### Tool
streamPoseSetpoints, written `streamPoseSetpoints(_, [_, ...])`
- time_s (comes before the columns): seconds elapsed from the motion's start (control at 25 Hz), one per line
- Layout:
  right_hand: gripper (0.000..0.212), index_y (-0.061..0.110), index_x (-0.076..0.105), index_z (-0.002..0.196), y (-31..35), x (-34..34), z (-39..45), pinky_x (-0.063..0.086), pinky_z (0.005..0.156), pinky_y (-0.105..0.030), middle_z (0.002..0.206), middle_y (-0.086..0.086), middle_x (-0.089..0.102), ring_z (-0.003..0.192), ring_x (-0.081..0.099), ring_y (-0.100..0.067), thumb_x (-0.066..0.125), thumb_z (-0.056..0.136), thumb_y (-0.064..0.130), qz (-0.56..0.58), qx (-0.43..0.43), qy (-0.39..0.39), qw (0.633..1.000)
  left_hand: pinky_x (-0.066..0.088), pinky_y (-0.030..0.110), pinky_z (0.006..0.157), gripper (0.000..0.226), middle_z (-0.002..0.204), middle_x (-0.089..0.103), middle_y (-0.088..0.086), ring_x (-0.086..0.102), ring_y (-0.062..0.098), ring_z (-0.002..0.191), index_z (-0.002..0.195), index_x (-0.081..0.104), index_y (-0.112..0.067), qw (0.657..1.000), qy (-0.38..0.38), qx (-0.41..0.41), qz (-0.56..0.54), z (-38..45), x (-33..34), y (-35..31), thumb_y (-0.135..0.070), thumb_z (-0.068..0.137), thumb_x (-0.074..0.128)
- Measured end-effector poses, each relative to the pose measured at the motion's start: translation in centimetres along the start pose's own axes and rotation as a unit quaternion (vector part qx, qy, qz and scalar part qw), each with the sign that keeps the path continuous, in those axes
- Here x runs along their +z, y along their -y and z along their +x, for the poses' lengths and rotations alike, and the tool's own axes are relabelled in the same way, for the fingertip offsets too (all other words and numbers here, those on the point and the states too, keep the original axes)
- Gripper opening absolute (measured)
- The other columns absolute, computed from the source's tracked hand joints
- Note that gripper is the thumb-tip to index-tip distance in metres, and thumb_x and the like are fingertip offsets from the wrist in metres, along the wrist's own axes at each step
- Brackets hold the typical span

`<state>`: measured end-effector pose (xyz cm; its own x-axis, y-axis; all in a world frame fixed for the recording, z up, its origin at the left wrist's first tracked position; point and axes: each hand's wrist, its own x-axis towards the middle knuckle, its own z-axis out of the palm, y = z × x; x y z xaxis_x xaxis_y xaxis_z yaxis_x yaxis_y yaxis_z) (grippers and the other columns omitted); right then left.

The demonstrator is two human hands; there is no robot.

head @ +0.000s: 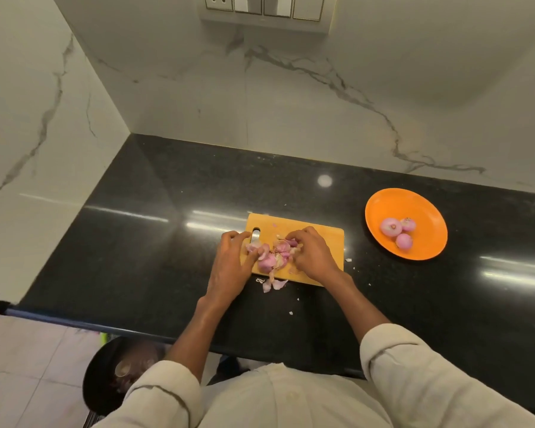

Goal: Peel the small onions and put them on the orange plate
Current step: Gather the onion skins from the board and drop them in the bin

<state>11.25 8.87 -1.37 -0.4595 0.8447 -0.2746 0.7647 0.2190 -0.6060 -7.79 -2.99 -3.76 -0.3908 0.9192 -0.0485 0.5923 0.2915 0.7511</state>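
The person wears a cream long-sleeved shirt (pixel 291 396), sleeves rolled up, forearms bare.

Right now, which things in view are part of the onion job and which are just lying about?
Part of the job:
- orange plate with three peeled onions
- wooden cutting board
- pile of onion and skins on the board
- left hand and right hand, both at the pile

Lying about:
- peel scraps on the black counter
- dark bin below
- wall switches
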Motion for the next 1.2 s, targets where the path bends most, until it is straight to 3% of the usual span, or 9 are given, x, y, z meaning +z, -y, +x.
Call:
streamPoseSetpoints(0.08, [0.056,0.02,0.06,0.144,0.1,-0.1,0.2,0.046,0.095,-0.025,0.135,-0.001,0.05,0.116,0.056,-0.018,0.072,0.092,0.003,0.032,0.02,0.026,0.999,0.048,0.048,0.112,0.054,0.157,0.044,0.004,0.044,0.025,0.142,0.149,0.054,-0.02,0.99,-0.047,0.004,0.129,0.1,-0.4,1.7,-0.048,0.104,0.062])
streamPoseSetpoints(0.16, [0.062,0.023,0.054,0.15,0.6,0.0,0.2,0.048,0.096,-0.027,0.133,0.0,0.044,0.11,0.057,-0.017,0.076,0.093,0.013,0.038,0.03,0.055,0.997,0.032,0.052,0.125,0.06,0.171,0.033,0.003,0.027,0.027,0.158,0.158,0.045,-0.023,0.982,-0.015,-0.007,0.186,0.0,-0.5,3.2,-0.053,0.106,0.054])
streamPoseSetpoints(0.24, [0.059,0.025,0.058,0.147,1.0,0.6,0.3,0.046,0.091,-0.026,0.128,0.002,0.042,0.107,0.054,-0.015,0.079,0.092,0.017,0.019,0.02,0.048,0.998,0.019,0.058,0.131,0.062,0.176,0.025,0.0,0.016,0.028,0.165,0.164,0.037,-0.028,0.986,0.025,0.004,0.167,-0.1,0.1,3.6,-0.056,0.109,0.045])
streamPoseSetpoints(0.4, [0.038,0.023,0.076,0.123,1.1,2.1,-0.2,0.041,0.074,-0.019,0.118,0.006,0.053,0.101,0.057,-0.014,0.085,0.087,0.014,0.005,0.0,-0.036,0.999,0.019,0.057,0.131,0.062,0.176,0.026,-0.008,0.017,0.02,0.165,0.166,0.032,-0.037,0.992,0.051,0.074,0.094,-0.3,1.0,3.0,-0.056,0.109,0.048])
streamPoseSetpoints(0.6, [0.032,0.02,0.079,0.116,1.0,2.9,-0.4,0.04,0.072,-0.02,0.11,0.005,0.063,0.098,0.062,-0.015,0.084,0.086,0.011,0.002,0.003,-0.09,0.996,0.034,0.037,0.122,0.08,0.167,0.04,-0.005,0.037,0.017,0.151,0.163,0.04,-0.028,0.984,0.049,0.118,0.127,0.3,0.9,2.0,-0.061,0.096,0.068])
streamPoseSetpoints(0.76, [0.046,0.02,0.074,0.13,0.7,2.5,-0.6,0.052,0.086,-0.029,0.116,0.003,0.063,0.103,0.062,-0.016,0.085,0.086,0.017,0.015,-0.003,-0.054,0.998,0.055,0.042,0.1,0.05,0.143,0.058,0.003,0.052,0.025,0.126,0.137,0.067,-0.022,0.975,0.042,0.143,0.165,0.8,1.3,0.8,-0.042,0.092,0.08])
streamPoseSetpoints(0.96, [0.032,0.023,0.079,0.118,1.0,2.4,-0.8,0.048,0.085,-0.023,0.113,0.006,0.07,0.1,0.063,-0.011,0.084,0.087,0.015,0.022,0.018,-0.105,0.994,0.054,0.042,0.086,0.021,0.108,0.072,0.001,0.061,0.023,0.1,0.108,0.078,-0.013,0.997,-0.004,0.065,0.034,1.5,1.1,-0.3,-0.03,0.096,0.079])
streamPoseSetpoints(1.08, [0.019,0.023,0.084,0.102,0.2,1.2,-1.0,0.049,0.077,-0.012,0.1,0.01,0.075,0.094,0.067,-0.008,0.082,0.088,0.011,0.127,0.063,-0.145,0.979,0.059,0.043,0.087,0.023,0.113,0.073,-0.003,0.067,0.018,0.104,0.109,0.08,-0.015,0.997,-0.022,0.009,-0.071,1.8,1.1,-1.0,-0.021,0.089,0.086])
streamPoseSetpoints(1.2, [0.014,0.022,0.084,0.099,-0.2,-0.1,-1.2,0.039,0.067,-0.003,0.092,0.01,0.074,0.087,0.066,-0.003,0.082,0.089,0.011,0.153,0.085,-0.168,0.97,0.059,0.026,0.078,0.028,0.11,0.065,-0.001,0.065,0.014,0.097,0.099,0.072,-0.013,0.992,-0.019,-0.04,-0.115,1.9,1.3,-2.2,-0.017,0.081,0.093])
